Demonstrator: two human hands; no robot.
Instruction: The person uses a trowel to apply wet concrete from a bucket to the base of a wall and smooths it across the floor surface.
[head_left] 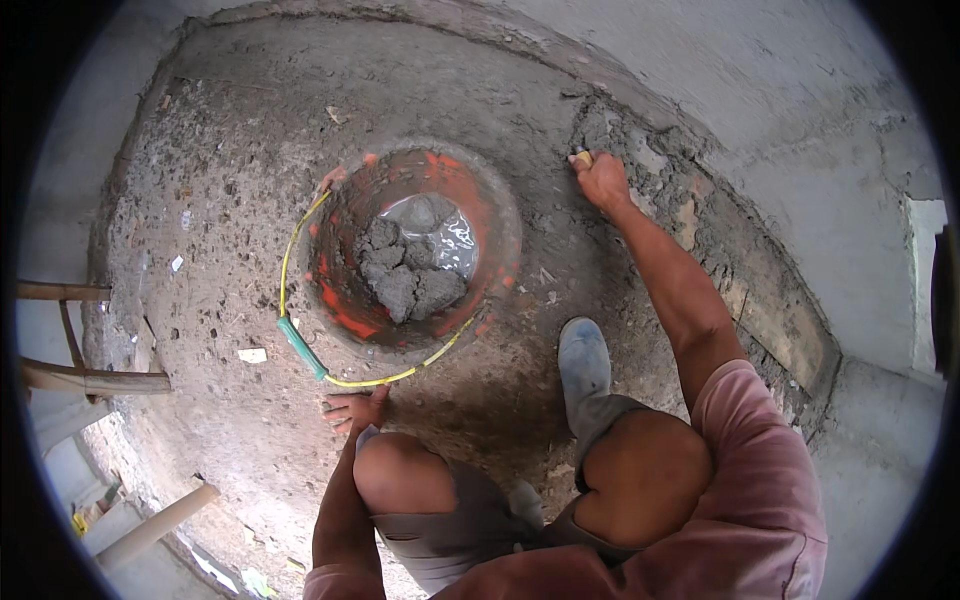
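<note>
An orange bucket [492, 230] smeared with mortar stands on the floor, holding grey mortar lumps [395, 285] and cloudy water. Its yellow handle with a green grip [300, 345] lies out to the left and front. At the upper right, my right hand [600, 182] grips the yellowish handle of a tool [582, 158], probably a trowel, beside wet mortar [615, 135] along the wall's base; its blade is hard to make out. My left hand [355, 408] has its fingers spread just below the bucket handle, beside my knee, holding nothing.
A concrete floor [220, 120] with debris meets grey walls [760, 80] behind and to the right. Wooden poles [110, 380] are at the left, and another pole [155, 525] is at lower left. My knees and booted foot [585, 370] are below and right of the bucket.
</note>
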